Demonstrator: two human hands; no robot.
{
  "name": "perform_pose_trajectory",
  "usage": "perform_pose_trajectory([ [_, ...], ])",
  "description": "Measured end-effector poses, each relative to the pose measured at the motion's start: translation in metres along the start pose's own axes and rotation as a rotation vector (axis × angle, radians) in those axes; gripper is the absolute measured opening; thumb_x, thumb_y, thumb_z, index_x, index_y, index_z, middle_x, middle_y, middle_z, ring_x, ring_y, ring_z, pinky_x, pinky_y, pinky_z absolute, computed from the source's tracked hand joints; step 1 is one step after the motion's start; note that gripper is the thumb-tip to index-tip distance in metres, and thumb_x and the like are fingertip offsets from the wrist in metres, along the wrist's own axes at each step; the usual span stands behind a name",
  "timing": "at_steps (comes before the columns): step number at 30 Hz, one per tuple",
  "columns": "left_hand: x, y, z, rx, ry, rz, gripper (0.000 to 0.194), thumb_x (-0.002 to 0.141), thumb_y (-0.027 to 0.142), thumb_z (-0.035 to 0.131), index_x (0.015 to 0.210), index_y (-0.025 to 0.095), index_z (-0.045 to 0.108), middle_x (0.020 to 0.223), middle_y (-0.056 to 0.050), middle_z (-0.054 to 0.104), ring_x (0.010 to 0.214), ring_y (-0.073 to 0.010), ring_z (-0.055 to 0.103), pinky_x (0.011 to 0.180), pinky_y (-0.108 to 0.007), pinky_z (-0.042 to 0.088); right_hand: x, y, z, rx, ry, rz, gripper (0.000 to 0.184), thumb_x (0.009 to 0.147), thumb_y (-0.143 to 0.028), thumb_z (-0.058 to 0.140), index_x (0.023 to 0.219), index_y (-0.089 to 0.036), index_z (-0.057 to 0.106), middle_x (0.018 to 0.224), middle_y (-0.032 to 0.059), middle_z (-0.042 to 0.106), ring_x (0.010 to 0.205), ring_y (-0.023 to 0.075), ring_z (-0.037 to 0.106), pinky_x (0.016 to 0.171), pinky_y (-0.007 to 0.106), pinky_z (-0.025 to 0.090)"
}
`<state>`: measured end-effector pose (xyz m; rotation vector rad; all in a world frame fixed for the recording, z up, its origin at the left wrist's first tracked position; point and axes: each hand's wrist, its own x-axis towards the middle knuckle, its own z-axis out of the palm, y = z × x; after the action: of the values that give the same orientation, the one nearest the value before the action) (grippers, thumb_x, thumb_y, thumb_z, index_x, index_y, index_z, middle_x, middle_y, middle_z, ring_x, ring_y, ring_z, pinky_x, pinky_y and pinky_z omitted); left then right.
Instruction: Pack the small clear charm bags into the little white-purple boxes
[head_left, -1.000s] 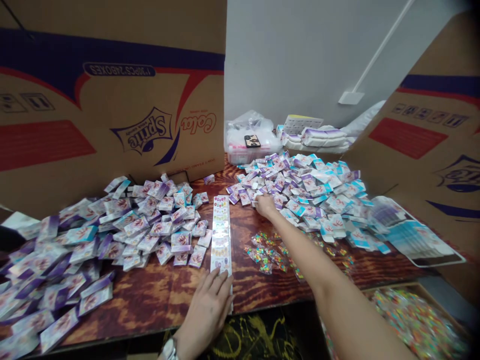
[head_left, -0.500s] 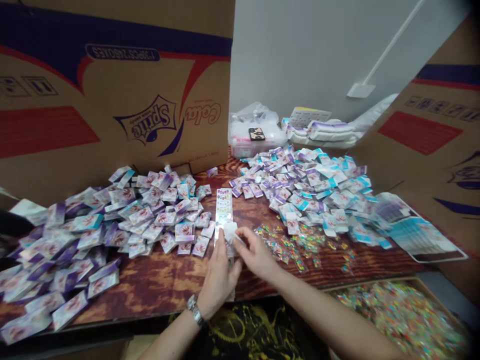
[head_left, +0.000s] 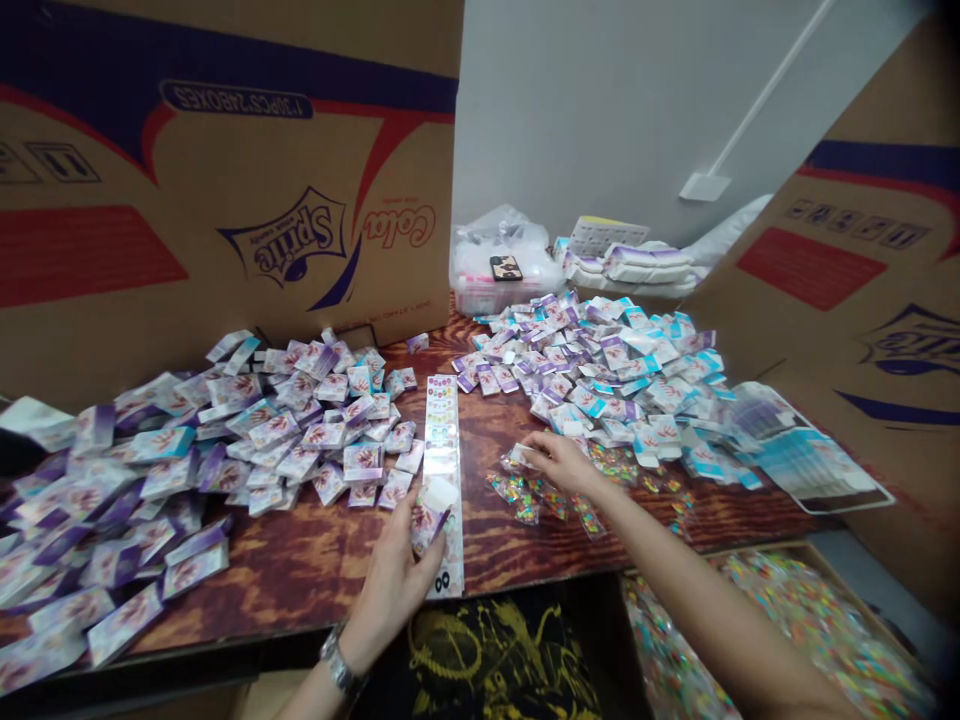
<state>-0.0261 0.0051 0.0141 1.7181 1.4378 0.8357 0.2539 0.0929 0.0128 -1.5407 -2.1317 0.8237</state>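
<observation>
Our right hand (head_left: pixel 561 464) has moved out to the clear bead sachets (head_left: pixel 521 495), its fingers (head_left: pixel 534 450) curved loosely at them, grip unclear. Our left hand (head_left: pixel 391 582) pinches a purple-and-white packet (head_left: pixel 427 527) steadily beside the sticker strip (head_left: pixel 442 450) on the bench (head_left: pixel 285 570).

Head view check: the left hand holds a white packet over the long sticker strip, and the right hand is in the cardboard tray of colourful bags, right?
No: the head view shows the right hand on clear bags of colourful pieces on the wooden table top, not in the cardboard tray. The left hand does hold the white packet over the long sticker strip.
</observation>
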Motion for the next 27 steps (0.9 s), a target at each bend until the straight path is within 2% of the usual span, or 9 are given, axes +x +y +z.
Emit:
perform_pose_trajectory([
  [3,-0.001,0.0,0.001,0.003,-0.014,-0.019,0.05,0.082,0.033,0.051,0.127,0.016,0.038,0.119,-0.012,0.057,0.107,-0.0243,0.055,0.091,-0.038,0.044,0.01,0.022,-0.011,-0.086,-0.062,0.001,0.015,0.082,-0.027,0.055,0.084,-0.017,0.067,0.083,0.0059,0.066,0.079,0.0194,0.058,0.073,0.029,0.042],
  [7,-0.002,-0.005,0.002,0.022,-0.002,-0.054,0.053,0.081,0.035,0.052,0.128,0.015,0.038,0.118,-0.012,0.058,0.103,-0.0248,0.058,0.088,-0.038,0.046,0.02,0.031,-0.013,-0.168,-0.095,0.045,0.016,0.083,-0.024,0.053,0.089,-0.017,0.066,0.086,0.0059,0.067,0.081,0.0193,0.059,0.072,0.027,0.041],
  [11,-0.002,-0.006,0.003,0.05,0.01,-0.083,0.055,0.081,0.037,0.051,0.128,0.013,0.038,0.115,-0.013,0.06,0.1,-0.0255,0.059,0.086,-0.039,0.047,0.022,0.035,0.0,-0.231,-0.076,0.153,0.022,0.085,-0.027,0.051,0.102,-0.016,0.06,0.088,0.0059,0.067,0.078,0.0186,0.06,0.064,0.024,0.04],
  [15,-0.001,-0.002,0.003,0.043,-0.022,-0.062,0.051,0.082,0.037,0.051,0.126,0.015,0.038,0.109,-0.012,0.062,0.096,-0.0243,0.061,0.083,-0.038,0.048,0.02,0.037,0.014,-0.311,-0.057,0.221,0.016,0.083,-0.029,0.054,0.083,-0.015,0.061,0.075,0.0071,0.064,0.072,0.0201,0.059,0.06,0.025,0.035],
  [17,0.0,-0.001,0.003,0.043,-0.021,-0.026,0.046,0.082,0.034,0.051,0.122,0.015,0.041,0.108,-0.011,0.062,0.096,-0.0239,0.061,0.083,-0.038,0.048,0.018,0.035,0.016,-0.327,-0.049,0.218,0.015,0.083,-0.029,0.054,0.078,-0.016,0.059,0.075,0.007,0.063,0.073,0.0196,0.058,0.061,0.024,0.034],
  [21,-0.001,-0.004,0.001,0.096,0.041,0.105,0.041,0.082,0.031,0.052,0.12,0.018,0.045,0.118,-0.011,0.056,0.11,-0.0248,0.054,0.092,-0.039,0.044,0.014,0.026,0.008,-0.296,-0.019,0.195,0.016,0.085,-0.03,0.051,0.079,-0.016,0.056,0.071,0.0048,0.061,0.069,0.0181,0.057,0.06,0.024,0.034],
  [23,-0.002,-0.007,-0.001,0.13,0.052,0.135,0.043,0.083,0.03,0.051,0.124,0.019,0.043,0.123,-0.012,0.053,0.114,-0.0247,0.051,0.095,-0.039,0.043,0.011,0.018,0.001,-0.25,0.009,0.172,0.017,0.087,-0.031,0.047,0.085,-0.017,0.056,0.073,0.0037,0.063,0.068,0.0173,0.058,0.061,0.024,0.036],
  [27,-0.003,-0.011,-0.003,0.166,0.053,0.155,0.052,0.085,0.027,0.048,0.134,0.019,0.033,0.13,-0.013,0.048,0.12,-0.0239,0.047,0.098,-0.039,0.041,0.002,-0.01,-0.006,-0.113,0.066,0.112,0.027,0.09,-0.037,0.042,0.107,-0.02,0.053,0.092,0.0034,0.066,0.076,0.0162,0.061,0.065,0.024,0.042],
])
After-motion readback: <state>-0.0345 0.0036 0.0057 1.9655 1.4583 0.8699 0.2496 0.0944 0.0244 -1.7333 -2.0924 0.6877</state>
